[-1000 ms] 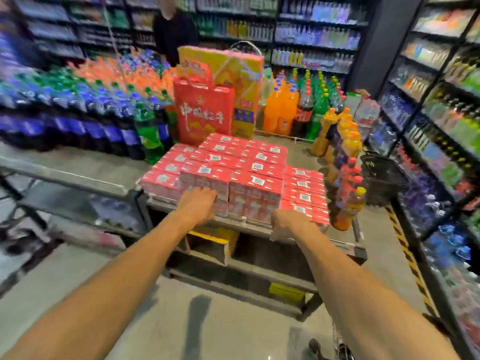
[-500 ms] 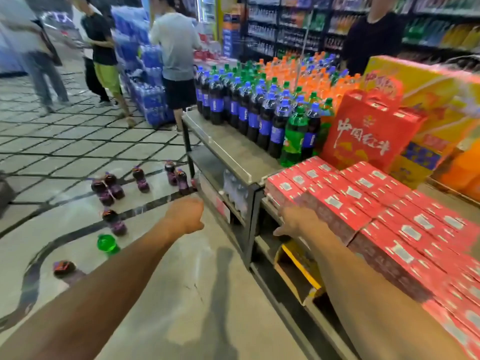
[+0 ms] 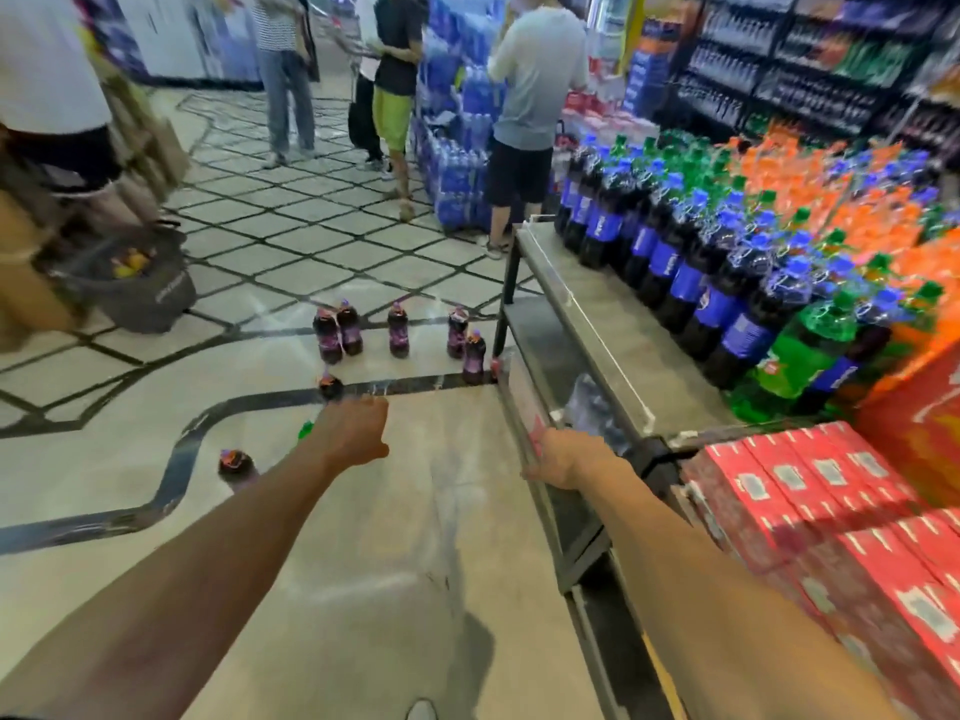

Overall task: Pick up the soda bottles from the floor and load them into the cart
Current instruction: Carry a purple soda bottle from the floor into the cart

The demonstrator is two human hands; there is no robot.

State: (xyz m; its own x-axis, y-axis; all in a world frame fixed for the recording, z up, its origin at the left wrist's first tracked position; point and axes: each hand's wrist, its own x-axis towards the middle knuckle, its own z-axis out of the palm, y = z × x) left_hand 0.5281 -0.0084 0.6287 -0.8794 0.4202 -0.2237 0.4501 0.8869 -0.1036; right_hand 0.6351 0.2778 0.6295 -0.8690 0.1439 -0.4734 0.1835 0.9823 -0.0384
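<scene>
Nothing is loaded yet. The purple soda bottles stand on the floor beside the cart. The left hand is curled up and holds nothing. The right hand is at the cart's edge — I cannot tell how its fingers lie.

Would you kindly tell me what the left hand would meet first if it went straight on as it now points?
Probably the purple soda bottle standing just beyond the left hand, by the dark floor stripe, though depth is unclear.
</scene>
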